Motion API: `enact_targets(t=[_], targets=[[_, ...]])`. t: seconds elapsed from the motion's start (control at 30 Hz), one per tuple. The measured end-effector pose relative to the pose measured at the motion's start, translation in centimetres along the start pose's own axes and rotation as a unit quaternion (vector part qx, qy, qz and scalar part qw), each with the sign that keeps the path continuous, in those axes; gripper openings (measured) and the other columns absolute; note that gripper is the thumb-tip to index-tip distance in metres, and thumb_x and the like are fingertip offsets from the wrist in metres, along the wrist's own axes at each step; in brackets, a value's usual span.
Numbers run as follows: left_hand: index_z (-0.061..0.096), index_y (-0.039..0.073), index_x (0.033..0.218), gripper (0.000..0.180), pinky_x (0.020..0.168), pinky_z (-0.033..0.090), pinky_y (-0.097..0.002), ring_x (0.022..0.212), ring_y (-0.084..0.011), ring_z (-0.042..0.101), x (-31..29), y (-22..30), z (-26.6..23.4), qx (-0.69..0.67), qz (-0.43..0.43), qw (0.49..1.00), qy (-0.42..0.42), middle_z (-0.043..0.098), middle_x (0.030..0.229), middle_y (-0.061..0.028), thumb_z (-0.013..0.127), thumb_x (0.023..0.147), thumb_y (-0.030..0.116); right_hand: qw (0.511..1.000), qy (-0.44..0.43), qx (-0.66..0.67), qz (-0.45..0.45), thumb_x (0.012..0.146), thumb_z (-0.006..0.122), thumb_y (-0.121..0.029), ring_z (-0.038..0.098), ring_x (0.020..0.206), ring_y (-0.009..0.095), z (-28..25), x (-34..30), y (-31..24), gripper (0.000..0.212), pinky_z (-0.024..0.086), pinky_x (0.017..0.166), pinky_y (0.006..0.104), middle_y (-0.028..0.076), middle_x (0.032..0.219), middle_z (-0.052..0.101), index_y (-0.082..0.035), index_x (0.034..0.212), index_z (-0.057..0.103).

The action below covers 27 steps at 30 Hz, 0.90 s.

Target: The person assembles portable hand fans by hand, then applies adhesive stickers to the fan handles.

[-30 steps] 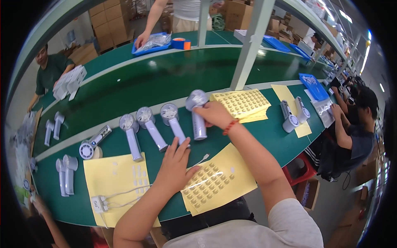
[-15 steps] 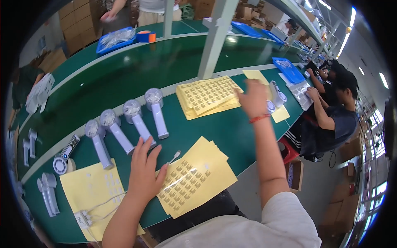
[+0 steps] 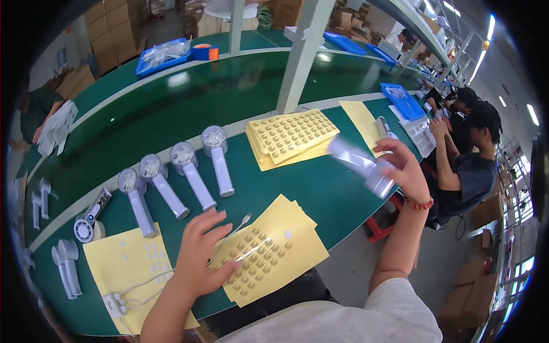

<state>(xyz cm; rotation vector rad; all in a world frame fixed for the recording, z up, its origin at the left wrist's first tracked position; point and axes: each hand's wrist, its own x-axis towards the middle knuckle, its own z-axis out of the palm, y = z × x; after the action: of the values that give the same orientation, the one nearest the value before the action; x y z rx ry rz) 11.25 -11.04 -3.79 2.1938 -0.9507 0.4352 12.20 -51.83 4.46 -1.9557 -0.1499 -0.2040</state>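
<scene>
My right hand (image 3: pixel 405 171), with a red bead bracelet at the wrist, grips a pale lavender handheld fan (image 3: pixel 355 158) in the air at the right, blurred by motion. My left hand (image 3: pixel 199 251) is open, fingers apart, over the left edge of a yellow sticker sheet (image 3: pixel 303 243) with rows of small dark marks. Beside its fingertips lies a white cable plug (image 3: pixel 246 218). Several lavender fans, one of them (image 3: pixel 214 151) the farthest right, lie in a slanted row beyond my left hand. Another fan (image 3: pixel 386 127) rests behind my right hand, partly hidden.
A stack of yellow sticker sheets (image 3: pixel 291 134) lies against the metal post (image 3: pixel 297 74). At lower left are a yellow sheet (image 3: pixel 103 260), a white charger block (image 3: pixel 114 303) and a dark-handled fan (image 3: pixel 86 226). A blue tray (image 3: pixel 403 102) and seated co-workers (image 3: pixel 477 148) are at right.
My right hand has picked up a fan from the right side and drawn it nearer. My left hand has shifted slightly down, away from the row of fans.
</scene>
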Motion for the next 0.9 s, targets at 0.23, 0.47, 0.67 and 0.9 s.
enact_targets(t=[0.23, 0.47, 0.67, 0.9], targets=[[0.023, 0.000, 0.135, 0.095, 0.105, 0.022, -0.0387, 0.127, -0.0242, 0.030, -0.2, 0.7, 0.2, -0.674, -0.247, 0.648, -0.255, 0.033, 0.135, -0.0143, 0.070, 0.069, 0.049, 0.852, -0.482, 0.062, -0.198, 0.072, 0.072, -0.023, 0.054, 0.097, 0.028, 13.3, -0.4, -5.8, 0.051, 0.045, 0.079, 0.0322, 0.013, 0.108, 0.053, -0.003, 0.113, 0.051], [0.043, 0.000, 0.118, 0.046, 0.082, 0.045, -0.0285, 0.090, -0.0141, 0.056, -1.2, 0.5, 1.8, -0.540, -0.338, 0.676, -0.370, 0.057, 0.105, -0.0070, 0.065, 0.081, 0.015, 0.947, -0.221, -0.107, -0.207, 0.074, 0.070, -0.026, 0.048, 0.107, 0.028, 11.6, 5.6, -2.5, 0.049, 0.041, 0.089, 0.0356, 0.013, 0.116, 0.049, -0.005, 0.113, 0.051], [0.043, 0.002, 0.120, 0.053, 0.085, 0.042, -0.0294, 0.100, -0.0140, 0.050, -0.8, 0.7, 0.5, -0.430, -0.308, 0.828, -0.185, 0.053, 0.110, -0.0084, 0.069, 0.076, 0.015, 0.786, 0.346, -0.511, -0.031, 0.073, 0.064, -0.023, 0.056, 0.096, 0.033, -6.7, 12.6, 13.4, 0.030, 0.043, 0.086, 0.0399, 0.016, 0.102, 0.060, -0.005, 0.096, 0.063], [0.038, 0.003, 0.123, 0.057, 0.087, 0.041, -0.0306, 0.103, -0.0167, 0.051, -0.7, 0.3, 0.8, -0.414, -0.286, 0.855, -0.126, 0.053, 0.111, -0.0099, 0.068, 0.076, 0.013, 0.810, 0.207, -0.516, 0.186, 0.073, 0.058, -0.030, 0.058, 0.095, 0.034, -15.0, 11.7, 22.1, 0.048, 0.046, 0.083, 0.0405, 0.022, 0.105, 0.059, -0.008, 0.115, 0.054]])
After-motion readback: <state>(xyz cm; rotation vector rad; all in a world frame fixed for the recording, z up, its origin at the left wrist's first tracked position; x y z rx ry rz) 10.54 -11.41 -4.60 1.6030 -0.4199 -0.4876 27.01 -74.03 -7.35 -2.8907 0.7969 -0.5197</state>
